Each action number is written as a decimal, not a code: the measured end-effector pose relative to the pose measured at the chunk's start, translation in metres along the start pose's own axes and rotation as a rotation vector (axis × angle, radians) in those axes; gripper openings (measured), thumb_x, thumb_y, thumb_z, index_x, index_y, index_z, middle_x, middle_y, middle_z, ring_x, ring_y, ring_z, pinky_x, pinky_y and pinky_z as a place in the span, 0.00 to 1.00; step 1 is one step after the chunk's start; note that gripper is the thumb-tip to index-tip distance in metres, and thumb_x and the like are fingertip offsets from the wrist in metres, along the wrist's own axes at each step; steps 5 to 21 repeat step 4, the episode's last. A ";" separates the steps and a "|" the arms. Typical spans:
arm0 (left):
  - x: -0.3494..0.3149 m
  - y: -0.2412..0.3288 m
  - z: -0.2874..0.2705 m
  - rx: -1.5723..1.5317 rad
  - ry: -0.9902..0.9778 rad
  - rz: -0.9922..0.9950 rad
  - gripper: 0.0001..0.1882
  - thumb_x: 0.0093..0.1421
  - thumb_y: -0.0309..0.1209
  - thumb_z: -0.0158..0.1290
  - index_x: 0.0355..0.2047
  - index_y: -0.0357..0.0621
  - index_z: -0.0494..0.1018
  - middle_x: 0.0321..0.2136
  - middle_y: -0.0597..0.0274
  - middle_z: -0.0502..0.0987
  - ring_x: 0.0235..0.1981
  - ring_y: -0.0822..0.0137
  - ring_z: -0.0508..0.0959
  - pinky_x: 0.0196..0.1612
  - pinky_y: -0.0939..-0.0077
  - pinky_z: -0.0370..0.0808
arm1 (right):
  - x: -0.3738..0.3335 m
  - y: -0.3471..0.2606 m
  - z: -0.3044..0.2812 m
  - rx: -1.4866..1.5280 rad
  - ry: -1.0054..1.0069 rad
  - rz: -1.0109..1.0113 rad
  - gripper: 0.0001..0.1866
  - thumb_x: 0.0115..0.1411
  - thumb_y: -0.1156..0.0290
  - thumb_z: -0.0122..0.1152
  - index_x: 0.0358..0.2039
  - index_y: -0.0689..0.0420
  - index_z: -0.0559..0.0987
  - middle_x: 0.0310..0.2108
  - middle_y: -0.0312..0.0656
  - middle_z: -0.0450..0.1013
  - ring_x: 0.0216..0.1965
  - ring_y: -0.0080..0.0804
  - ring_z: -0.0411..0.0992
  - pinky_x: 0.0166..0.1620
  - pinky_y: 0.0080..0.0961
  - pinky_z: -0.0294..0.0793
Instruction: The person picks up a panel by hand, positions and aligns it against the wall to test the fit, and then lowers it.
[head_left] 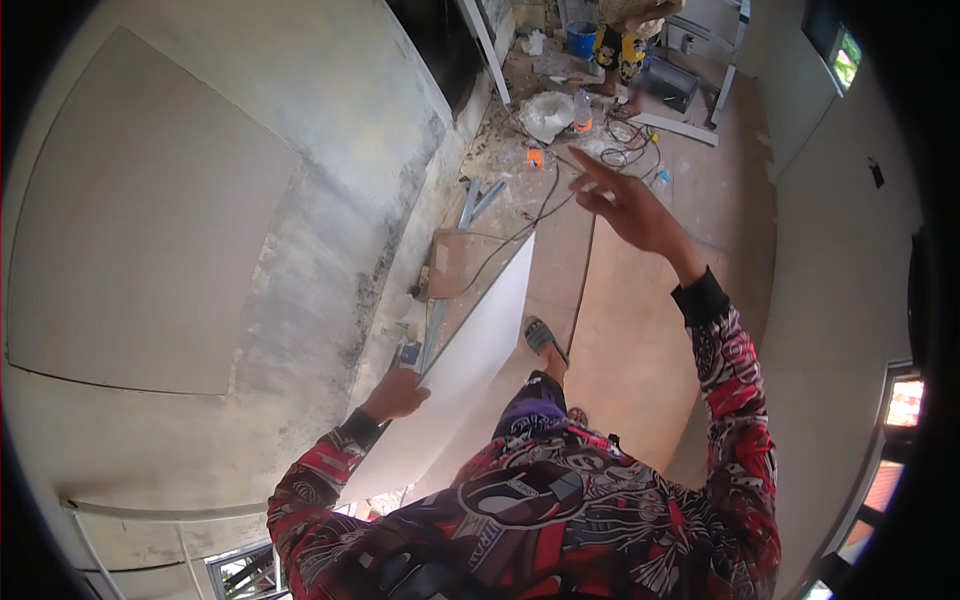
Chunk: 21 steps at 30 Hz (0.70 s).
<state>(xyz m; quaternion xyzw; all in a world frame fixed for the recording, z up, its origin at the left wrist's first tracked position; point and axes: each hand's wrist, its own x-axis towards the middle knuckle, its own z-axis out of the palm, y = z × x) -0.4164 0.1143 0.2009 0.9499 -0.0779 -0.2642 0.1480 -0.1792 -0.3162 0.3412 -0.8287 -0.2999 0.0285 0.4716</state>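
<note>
A long white board (478, 320) stands tilted at my left side, its upper edge running away from me. My left hand (397, 394) is closed over that edge, with the fingers on the white face. Out ahead at the right, my right hand (632, 208) is raised in the air with its index finger stretched out. Nothing shows in it, and the other fingers are apart and partly bent. Below it on the floor lies a large tan board (640, 330). My sandalled foot (545, 338) is beside the white board.
A grey panel (150, 220) covers part of the stained left wall. Metal channel pieces (482, 203), a dark cable (548, 205), an orange box (536, 160) and a basin of white material (547, 116) lie ahead. Another person (622, 50) is by a blue bucket (581, 38) at the far end.
</note>
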 end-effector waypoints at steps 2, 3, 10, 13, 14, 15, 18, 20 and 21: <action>0.002 -0.019 0.011 -0.034 -0.017 -0.062 0.21 0.60 0.42 0.58 0.28 0.30 0.79 0.33 0.32 0.80 0.39 0.37 0.82 0.45 0.45 0.77 | 0.045 0.028 0.011 0.022 -0.002 -0.026 0.36 0.73 0.65 0.60 0.77 0.51 0.58 0.52 0.51 0.80 0.52 0.39 0.80 0.58 0.34 0.75; 0.004 -0.027 0.017 -0.041 -0.017 -0.115 0.21 0.59 0.43 0.58 0.29 0.31 0.80 0.35 0.31 0.80 0.40 0.37 0.82 0.47 0.45 0.77 | 0.067 0.041 0.015 0.042 0.025 -0.069 0.36 0.73 0.63 0.60 0.77 0.50 0.58 0.58 0.54 0.78 0.58 0.41 0.79 0.61 0.33 0.73; 0.013 -0.033 0.014 -0.061 -0.018 -0.127 0.21 0.59 0.43 0.58 0.29 0.31 0.80 0.35 0.31 0.80 0.40 0.37 0.82 0.47 0.45 0.77 | 0.093 0.050 0.016 0.094 -0.003 -0.027 0.35 0.73 0.60 0.60 0.77 0.49 0.59 0.65 0.54 0.72 0.66 0.45 0.72 0.65 0.31 0.70; 0.013 -0.033 0.014 -0.061 -0.018 -0.127 0.21 0.59 0.43 0.58 0.29 0.31 0.80 0.35 0.31 0.80 0.40 0.37 0.82 0.47 0.45 0.77 | 0.093 0.050 0.016 0.094 -0.003 -0.027 0.35 0.73 0.60 0.60 0.77 0.49 0.59 0.65 0.54 0.72 0.66 0.45 0.72 0.65 0.31 0.70; 0.013 -0.033 0.014 -0.061 -0.018 -0.127 0.21 0.59 0.43 0.58 0.29 0.31 0.80 0.35 0.31 0.80 0.40 0.37 0.82 0.47 0.45 0.77 | 0.093 0.050 0.016 0.094 -0.003 -0.027 0.35 0.73 0.60 0.60 0.77 0.49 0.59 0.65 0.54 0.72 0.66 0.45 0.72 0.65 0.31 0.70; 0.013 -0.033 0.014 -0.061 -0.018 -0.127 0.21 0.59 0.43 0.58 0.29 0.31 0.80 0.35 0.31 0.80 0.40 0.37 0.82 0.47 0.45 0.77 | 0.093 0.050 0.016 0.094 -0.003 -0.027 0.35 0.73 0.60 0.60 0.77 0.49 0.59 0.65 0.54 0.72 0.66 0.45 0.72 0.65 0.31 0.70; 0.013 -0.033 0.014 -0.061 -0.018 -0.127 0.21 0.59 0.43 0.58 0.29 0.31 0.80 0.35 0.31 0.80 0.40 0.37 0.82 0.47 0.45 0.77 | 0.093 0.050 0.016 0.094 -0.003 -0.027 0.35 0.73 0.60 0.60 0.77 0.49 0.59 0.65 0.54 0.72 0.66 0.45 0.72 0.65 0.31 0.70; 0.013 -0.033 0.014 -0.061 -0.018 -0.127 0.21 0.59 0.43 0.58 0.29 0.31 0.80 0.35 0.31 0.80 0.40 0.37 0.82 0.47 0.45 0.77 | 0.093 0.050 0.016 0.094 -0.003 -0.027 0.35 0.73 0.60 0.60 0.77 0.49 0.59 0.65 0.54 0.72 0.66 0.45 0.72 0.65 0.31 0.70; 0.013 -0.033 0.014 -0.061 -0.018 -0.127 0.21 0.59 0.43 0.58 0.29 0.31 0.80 0.35 0.31 0.80 0.40 0.37 0.82 0.47 0.45 0.77 | 0.093 0.050 0.016 0.094 -0.003 -0.027 0.35 0.73 0.60 0.60 0.77 0.49 0.59 0.65 0.54 0.72 0.66 0.45 0.72 0.65 0.31 0.70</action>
